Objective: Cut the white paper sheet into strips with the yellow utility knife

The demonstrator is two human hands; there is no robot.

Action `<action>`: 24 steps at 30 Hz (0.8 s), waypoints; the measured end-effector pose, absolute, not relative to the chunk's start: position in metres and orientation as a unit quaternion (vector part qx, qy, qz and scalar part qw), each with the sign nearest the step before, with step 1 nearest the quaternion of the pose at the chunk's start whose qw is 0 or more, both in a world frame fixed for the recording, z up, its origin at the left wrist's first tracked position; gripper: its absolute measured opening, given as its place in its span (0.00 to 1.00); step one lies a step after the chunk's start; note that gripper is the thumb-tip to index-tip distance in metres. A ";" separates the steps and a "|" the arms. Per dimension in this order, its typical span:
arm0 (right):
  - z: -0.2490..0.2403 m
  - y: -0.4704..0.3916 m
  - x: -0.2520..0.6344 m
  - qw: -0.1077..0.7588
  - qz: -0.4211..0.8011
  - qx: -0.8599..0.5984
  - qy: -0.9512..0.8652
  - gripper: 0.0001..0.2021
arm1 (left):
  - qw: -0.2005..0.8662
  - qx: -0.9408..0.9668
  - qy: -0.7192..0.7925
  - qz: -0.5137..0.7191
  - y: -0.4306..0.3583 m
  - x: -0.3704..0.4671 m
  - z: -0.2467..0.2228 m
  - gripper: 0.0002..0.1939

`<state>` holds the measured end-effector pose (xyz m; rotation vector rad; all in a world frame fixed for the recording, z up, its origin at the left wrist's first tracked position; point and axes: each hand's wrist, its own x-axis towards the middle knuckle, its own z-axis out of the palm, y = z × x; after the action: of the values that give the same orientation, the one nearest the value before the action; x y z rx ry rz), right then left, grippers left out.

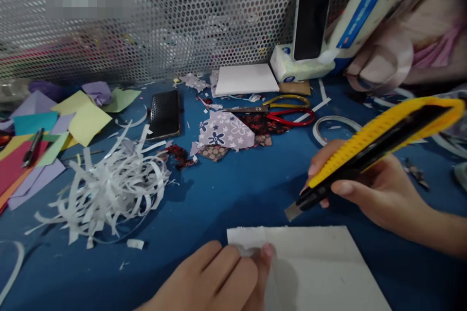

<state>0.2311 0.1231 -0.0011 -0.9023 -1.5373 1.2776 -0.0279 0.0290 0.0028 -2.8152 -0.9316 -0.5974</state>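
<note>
My right hand [379, 189] is closed around a yellow and black utility knife [368, 148]. A short length of blade shows at its lower left tip, just above the table and off the far edge of a white board [321, 262]. The board lies flat at the near side, its far edge slightly rough. My left hand [219, 277] rests on the board's left part with its fingers curled and one fingertip pressed to the surface. Part of that hand's grip is hidden under the knuckles.
Tangled white paper strips [113, 189] lie left, beside coloured papers [83, 116] and a pen [33, 148]. Farther back are a phone [165, 114], scissors [288, 109], patterned scraps [228, 131], a tape roll [337, 126], a white block [246, 79] and a phone propped on tissues [313, 19]. Perforated metal [164, 19] stands behind.
</note>
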 end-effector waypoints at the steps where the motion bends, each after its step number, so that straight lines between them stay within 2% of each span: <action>1: -0.001 0.123 0.228 0.457 0.523 -0.369 -0.619 0.08 | 0.061 -0.936 -0.296 -0.183 0.029 -0.030 0.005 0.19; 4: 0.002 0.120 0.217 0.450 0.535 -0.398 -0.594 0.08 | 0.067 -0.945 -0.281 -0.157 0.026 -0.032 0.009 0.16; 14: 0.007 0.109 0.189 0.386 0.585 -0.446 -0.556 0.13 | 0.072 -0.937 -0.288 -0.185 0.020 -0.034 -0.002 0.13; 24: 0.004 0.108 0.192 0.387 0.585 -0.443 -0.558 0.12 | 0.072 -0.935 -0.289 -0.193 0.023 -0.034 0.000 0.12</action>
<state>0.1917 0.1085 0.0041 -1.1269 -1.4207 1.4888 -0.0340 0.0229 -0.0002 -2.8090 -0.8683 -0.5814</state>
